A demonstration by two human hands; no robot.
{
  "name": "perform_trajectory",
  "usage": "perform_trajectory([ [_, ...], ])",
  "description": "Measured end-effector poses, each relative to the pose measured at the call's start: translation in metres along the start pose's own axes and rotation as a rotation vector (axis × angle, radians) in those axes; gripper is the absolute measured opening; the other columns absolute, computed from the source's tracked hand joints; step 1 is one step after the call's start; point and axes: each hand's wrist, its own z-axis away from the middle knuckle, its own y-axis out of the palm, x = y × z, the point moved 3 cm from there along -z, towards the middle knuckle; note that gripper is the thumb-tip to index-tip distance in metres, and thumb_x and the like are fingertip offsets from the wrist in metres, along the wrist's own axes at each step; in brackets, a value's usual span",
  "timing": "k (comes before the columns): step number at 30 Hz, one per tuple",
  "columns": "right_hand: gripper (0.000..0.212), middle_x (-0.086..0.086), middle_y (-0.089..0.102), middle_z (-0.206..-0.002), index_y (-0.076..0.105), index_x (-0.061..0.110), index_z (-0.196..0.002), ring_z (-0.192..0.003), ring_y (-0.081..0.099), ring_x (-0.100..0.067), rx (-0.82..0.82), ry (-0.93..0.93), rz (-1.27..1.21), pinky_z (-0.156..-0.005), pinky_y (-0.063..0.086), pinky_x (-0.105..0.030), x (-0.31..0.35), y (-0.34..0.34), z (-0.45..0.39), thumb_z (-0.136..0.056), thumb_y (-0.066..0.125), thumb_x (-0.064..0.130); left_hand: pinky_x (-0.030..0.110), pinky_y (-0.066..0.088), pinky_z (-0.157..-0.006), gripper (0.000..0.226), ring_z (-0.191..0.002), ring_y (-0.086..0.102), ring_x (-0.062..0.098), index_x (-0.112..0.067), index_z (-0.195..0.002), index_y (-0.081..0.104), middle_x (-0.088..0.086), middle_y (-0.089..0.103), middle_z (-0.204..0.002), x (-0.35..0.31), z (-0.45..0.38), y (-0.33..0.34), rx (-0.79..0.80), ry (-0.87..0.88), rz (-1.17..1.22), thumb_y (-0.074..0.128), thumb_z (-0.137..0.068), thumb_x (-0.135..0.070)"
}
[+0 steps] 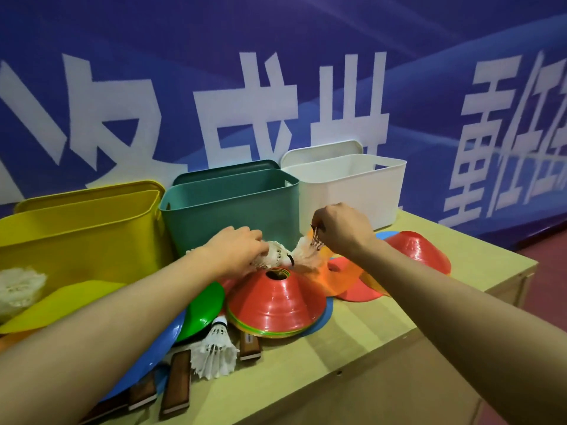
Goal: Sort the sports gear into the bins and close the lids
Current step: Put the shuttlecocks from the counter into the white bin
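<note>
Shuttlecock cluster, far left [17, 288]: a bundle of white feathered shuttlecocks is seen at the frame edge, in front of the yellow bin; it is not held.
Yellow bin [82, 228]: it is stood open at the back left of the table [429, 308], its lid [89, 194] propped upright behind it, presumably so gear can be dropped straight in.
Flat discs [202, 305]: yellow, blue and green markers are lain overlapping under the left forearm, unsorted.
Wooden handles [176, 381]: several brown grips are seen at the near edge, partly tucked under the blue disc; what they belong to cannot be told.
Loose shuttlecock [216, 348]: it is lain on its side, cork pointing away, between the handles and the cone stack.
Left hand [236, 250]: it is reached forward palm down, fingers curled round a white shuttlecock [277, 254] just above the cone stack.
Teal bin [230, 207]: it is stood open in the middle, lid behind it.
Cone stack [276, 305]: red-topped cones are nested, likely kept together for one bin.
Right hand [340, 228]: the wrist is bent downward, and a second shuttlecock [308, 251] is pinched by its feather tips and lifted.
White bin [346, 188]: it is stood open at the right, lid behind.
Red cone [418, 251]: it is left alone near the table's far right.
</note>
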Motion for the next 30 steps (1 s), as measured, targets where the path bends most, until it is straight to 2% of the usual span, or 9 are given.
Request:
perform_trajectory([
  [4, 0.021, -0.003, 0.071, -0.098, 0.074, 0.025, -0.101, -0.084, 0.066, -0.030, -0.178, -0.151, 0.003, -0.066, 0.056, -0.039, -0.005, -0.044, -0.016, -0.088, 0.059, 0.017, 0.036, 0.038, -0.074, 0.020, -0.112, 0.057, 0.024, -0.027, -0.114, 0.066, -0.001, 0.053, -0.124, 0.005, -0.009, -0.003, -0.067, -0.003, -0.079, 0.052, -0.100, -0.030],
  [7, 0.015, -0.005, 0.070, -0.093, 0.074, 0.018, -0.098, -0.076, 0.065, -0.027, -0.319, -0.207, 0.012, -0.062, 0.057, -0.041, -0.010, -0.077, -0.044, -0.092, 0.061, 0.014, 0.036, 0.043, -0.075, 0.016, -0.108, 0.059, 0.022, -0.026, -0.108, 0.066, -0.003, 0.056, -0.116, 0.014, -0.016, -0.006, -0.106, 0.030, -0.099, 0.054, -0.097, -0.027],
  [12, 0.013, -0.007, 0.068, -0.097, 0.071, 0.014, -0.103, -0.076, 0.066, -0.030, -0.365, -0.146, 0.089, -0.065, 0.058, -0.043, -0.020, -0.103, -0.109, -0.091, 0.067, 0.012, 0.037, 0.051, -0.071, 0.013, -0.099, 0.062, 0.019, -0.026, -0.109, 0.064, -0.007, 0.060, -0.109, 0.042, -0.024, -0.052, -0.332, 0.088, -0.118, 0.059, -0.097, -0.026],
  [15, 0.028, -0.004, 0.067, -0.113, 0.072, 0.027, -0.118, -0.087, 0.066, -0.026, -0.177, -0.051, 0.118, -0.074, 0.059, -0.039, -0.029, -0.086, -0.130, -0.092, 0.068, 0.020, 0.036, 0.054, -0.065, 0.013, -0.089, 0.061, 0.019, -0.025, -0.108, 0.065, -0.006, 0.062, -0.105, 0.054, -0.024, -0.090, -0.452, 0.119, -0.152, 0.065, -0.096, -0.028],
  [17, 0.038, -0.002, 0.060, -0.128, 0.067, 0.034, -0.130, -0.094, 0.065, -0.023, -0.048, -0.005, -0.034, -0.083, 0.059, -0.039, -0.026, -0.070, -0.126, -0.093, 0.066, 0.026, 0.032, 0.051, -0.058, 0.014, -0.082, 0.061, 0.018, -0.022, -0.108, 0.067, -0.004, 0.064, -0.102, 0.062, -0.027, -0.111, -0.489, 0.109, -0.159, 0.067, -0.096, -0.030],
  [20, 0.037, -0.001, 0.061, -0.125, 0.063, 0.036, -0.129, -0.105, 0.065, -0.024, 0.005, -0.079, -0.120, -0.089, 0.057, -0.043, -0.012, -0.052, -0.098, -0.092, 0.062, 0.033, 0.034, 0.053, -0.055, 0.013, -0.078, 0.058, 0.018, -0.021, -0.108, 0.064, -0.002, 0.061, -0.100, 0.080, -0.042, -0.133, -0.486, 0.046, -0.188, 0.061, -0.099, -0.031],
  [24, 0.049, -0.007, 0.065, -0.125, 0.047, 0.037, -0.142, -0.113, 0.063, -0.032, 0.298, -0.165, 0.053, -0.089, 0.054, -0.043, 0.003, -0.013, -0.035, -0.095, 0.055, 0.048, 0.031, 0.038, -0.054, 0.015, -0.088, 0.057, 0.022, -0.019, -0.109, 0.062, 0.000, 0.060, -0.102, 0.100, -0.083, -0.151, -0.493, -0.056, -0.177, 0.056, -0.102, -0.031],
  [28, 0.065, -0.009, 0.061, -0.134, 0.029, 0.038, -0.155, -0.117, 0.061, -0.033, 0.438, -0.143, 0.105, -0.079, 0.049, -0.039, 0.009, 0.020, -0.003, -0.097, 0.052, 0.054, 0.038, 0.048, -0.063, 0.019, -0.100, 0.059, 0.027, -0.018, -0.113, 0.065, 0.004, 0.063, -0.109, 0.083, -0.136, -0.161, -0.540, -0.084, -0.049, 0.054, -0.102, -0.030],
  [30, 0.065, -0.004, 0.057, -0.142, 0.033, 0.038, -0.155, -0.124, 0.058, -0.030, 0.572, -0.044, -0.014, -0.087, 0.052, -0.040, 0.005, 0.037, -0.008, -0.096, 0.055, 0.054, 0.041, 0.051, -0.072, 0.024, -0.109, 0.057, 0.027, -0.021, -0.123, 0.063, 0.004, 0.061, -0.118, 0.066, -0.162, -0.155, -0.448, -0.085, 0.013, 0.056, -0.102, -0.033],
])
